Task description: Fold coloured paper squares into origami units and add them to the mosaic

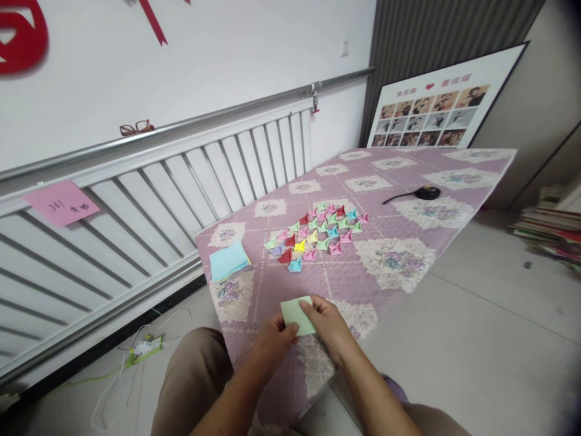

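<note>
A small light-green square of paper (295, 315) is pinched between both hands above the near end of the table. My left hand (275, 333) grips its lower left edge, thumb on top. On the upper right edge my right hand (324, 318) holds it the same way, thumb pressed on the face. The fingers beneath the paper are mostly hidden. Beyond the hands lie several small folded paper pieces (322, 227) in rows, in green, pink, red, blue and yellow. To the left of them rests a stack of coloured paper sheets (229, 261), light blue on top.
A patterned purple cloth covers the table (272, 284). A black round object with a tail (426, 192) lies farther right. Along the left runs a white radiator (181, 209) with a pink note (62, 203). A power strip (147, 348) and cables are on the floor.
</note>
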`<action>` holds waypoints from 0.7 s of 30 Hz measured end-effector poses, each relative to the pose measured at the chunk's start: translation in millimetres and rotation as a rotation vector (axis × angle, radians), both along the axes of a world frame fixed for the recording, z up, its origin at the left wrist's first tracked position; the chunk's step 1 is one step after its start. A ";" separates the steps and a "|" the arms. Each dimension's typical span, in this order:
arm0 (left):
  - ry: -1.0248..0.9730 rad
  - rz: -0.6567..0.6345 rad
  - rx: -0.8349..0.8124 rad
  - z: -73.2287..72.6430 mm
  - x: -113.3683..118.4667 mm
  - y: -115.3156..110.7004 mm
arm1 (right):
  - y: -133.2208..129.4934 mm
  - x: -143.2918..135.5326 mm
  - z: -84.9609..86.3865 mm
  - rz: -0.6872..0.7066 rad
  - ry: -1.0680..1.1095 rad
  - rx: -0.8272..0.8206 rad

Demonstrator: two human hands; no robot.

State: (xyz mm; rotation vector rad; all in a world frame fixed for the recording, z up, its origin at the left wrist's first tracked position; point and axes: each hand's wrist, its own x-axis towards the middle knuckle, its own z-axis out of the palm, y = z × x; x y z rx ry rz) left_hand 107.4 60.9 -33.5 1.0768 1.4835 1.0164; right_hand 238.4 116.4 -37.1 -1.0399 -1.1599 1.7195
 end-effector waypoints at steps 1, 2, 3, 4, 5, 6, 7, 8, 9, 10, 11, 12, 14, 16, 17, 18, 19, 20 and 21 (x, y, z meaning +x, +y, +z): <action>0.006 -0.007 0.001 1.1 0.2 -0.3 | -0.1 -0.3 -0.6 -0.008 -0.012 0.007; 0.014 -0.012 -0.004 1.7 0.2 -0.8 | -0.2 -0.5 -1.3 -0.014 -0.025 0.016; 0.025 -0.015 -0.009 1.6 0.0 -1.4 | -0.2 -0.7 -1.9 -0.019 -0.038 0.025; 0.033 -0.020 -0.016 1.0 -0.5 -2.1 | 0.0 -0.9 -2.7 -0.020 -0.050 0.033; 0.036 -0.023 -0.024 -0.2 -1.2 -2.9 | 0.3 -1.1 -3.6 -0.020 -0.062 0.041; 0.035 -0.026 -0.034 -1.8 -2.0 -3.7 | 0.7 -1.3 -4.6 -0.019 -0.080 0.053; 0.033 -0.030 -0.045 -3.6 -2.9 -4.5 | 1.3 -1.6 -5.6 -0.018 -0.105 0.072; 0.030 -0.035 -0.057 -5.4 -3.7 -5.1 | 2.0 -1.8 -6.6 -0.019 -0.138 0.099; 0.026 -0.035 -0.067 -7.0 -4.4 -5.5 | 2.7 -2.1 -7.5 -0.025 -0.176 0.133; 0.023 -0.033 -0.077 -8.4 -5.1 -5.6 | 3.6 -2.3 -8.4 -0.036 -0.212 0.170; 0.017 -0.025 -0.085 -9.5 -5.6 -5.5 | 4.5 -2.4 -9.1 -0.048 -0.237 0.204; 0.004 -0.008 -0.092 -10.4 -6.0 -5.1 | 5.5 -2.4 -9.7 -0.053 -0.248 0.232; -0.035 0.038 -0.105 -11.5 -6.5 -3.7 | 7.3 -2.3 -10.6 -0.039 -0.233 0.263; -0.068 0.069 -0.106 -12.1 -6.5 -2.2 | 8.9 -1.8 -11.3 -0.009 -0.211 0.273; -0.078 0.075 -0.103 -12.2 -6.3 -1.5 | 9.6 -1.5 -11.6 0.000 -0.212 0.276; -0.081 0.074 -0.101 -12.0 -6.1 -1.2 | 10.1 -1.2 -11.9 0.003 -0.224 0.283; -0.081 0.071 -0.103 -11.6 -5.8 -1.1 | 10.5 -0.9 -12.3 0.000 -0.248 0.295; -0.076 0.067 -0.114 -10.9 -5.7 -1.3 | 10.7 -0.6 -12.8 -0.004 -0.282 0.313; -0.067 0.064 -0.133 -10.0 -5.6 -1.8 | 10.9 -0.5 -13.5 -0.008 -0.325 0.335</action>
